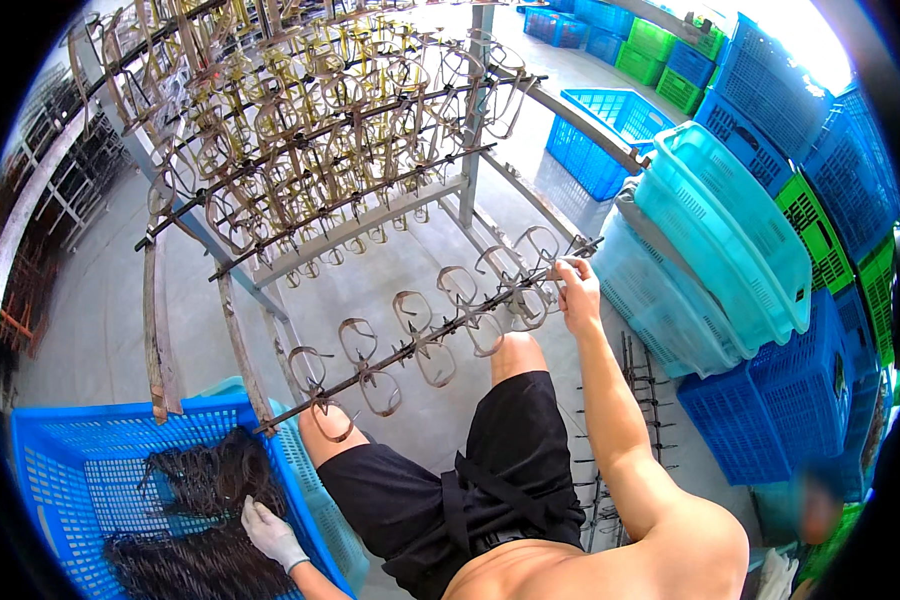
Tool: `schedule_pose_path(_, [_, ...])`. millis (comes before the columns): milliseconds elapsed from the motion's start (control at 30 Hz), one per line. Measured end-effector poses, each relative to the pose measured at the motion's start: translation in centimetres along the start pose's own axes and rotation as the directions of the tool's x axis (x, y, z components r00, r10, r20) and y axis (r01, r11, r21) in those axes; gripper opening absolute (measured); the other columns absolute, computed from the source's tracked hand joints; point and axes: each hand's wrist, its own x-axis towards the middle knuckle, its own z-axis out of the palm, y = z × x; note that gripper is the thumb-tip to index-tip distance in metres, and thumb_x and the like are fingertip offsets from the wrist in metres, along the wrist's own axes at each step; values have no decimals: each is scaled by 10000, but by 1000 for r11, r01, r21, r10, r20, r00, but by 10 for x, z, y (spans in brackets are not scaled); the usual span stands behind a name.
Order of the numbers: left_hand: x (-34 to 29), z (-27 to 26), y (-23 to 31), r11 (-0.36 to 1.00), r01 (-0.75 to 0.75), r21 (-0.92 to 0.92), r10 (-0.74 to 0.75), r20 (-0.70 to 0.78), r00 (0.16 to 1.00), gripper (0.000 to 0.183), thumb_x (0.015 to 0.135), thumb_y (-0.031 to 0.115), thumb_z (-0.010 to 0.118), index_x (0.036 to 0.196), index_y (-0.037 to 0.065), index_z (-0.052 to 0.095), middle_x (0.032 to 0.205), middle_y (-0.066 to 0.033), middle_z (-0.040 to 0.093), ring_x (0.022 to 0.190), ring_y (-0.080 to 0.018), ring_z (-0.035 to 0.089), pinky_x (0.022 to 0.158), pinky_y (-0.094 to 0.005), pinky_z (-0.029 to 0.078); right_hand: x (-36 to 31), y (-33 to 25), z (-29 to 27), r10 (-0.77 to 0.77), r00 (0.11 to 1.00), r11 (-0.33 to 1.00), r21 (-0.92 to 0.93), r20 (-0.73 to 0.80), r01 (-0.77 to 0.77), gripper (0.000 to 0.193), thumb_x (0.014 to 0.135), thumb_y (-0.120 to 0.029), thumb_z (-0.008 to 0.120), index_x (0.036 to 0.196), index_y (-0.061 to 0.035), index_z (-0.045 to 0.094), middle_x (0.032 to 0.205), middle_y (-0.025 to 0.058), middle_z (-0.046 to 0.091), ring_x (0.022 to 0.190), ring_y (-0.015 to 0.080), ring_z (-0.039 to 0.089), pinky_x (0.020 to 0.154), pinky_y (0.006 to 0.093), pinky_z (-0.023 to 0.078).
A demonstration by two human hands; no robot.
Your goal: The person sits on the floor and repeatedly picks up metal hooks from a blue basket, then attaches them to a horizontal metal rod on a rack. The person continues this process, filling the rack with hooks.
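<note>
My left hand, in a white glove, is at the blue crate at lower left. Its fingers are closed on the edge of a pile of thin dark strips. Bare, my right hand pinches at the right end of a dark rod. Whether its fingertips hold the rod itself or a piece on it is hidden. Brown looped pieces hang along this rod, which slants across in front of my knees. Another looped piece sits just left of the right hand.
A metal rack ahead carries several rods full of looped pieces. Turquoise baskets stand at right, among stacked blue crates and green crates. More bare rods with prongs lie beside my right arm.
</note>
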Motion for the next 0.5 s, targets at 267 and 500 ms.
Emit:
schedule_pose_path(267, [-13,-79,47,825,-272,-496,179,-227,957,204,871,115,477,944,-32,599,778,-124,572,785,-227,564,665,-319,446,-38,-11,11,-735,673,303,-847,84,437,420,833,-245,645,1157,-14,510,1070,150,524,1018,285,459,884,380,376])
schedule_pose_path(500, [-57,-110,158,440,-43,-897,669,296,682,135,826,121,547,834,16,633,621,-81,585,578,-210,571,527,-309,454,-227,-66,100,124,23,976,-127,992,179,290,871,-131,599,1128,-1,562,934,86,614,753,191,562,678,274,463])
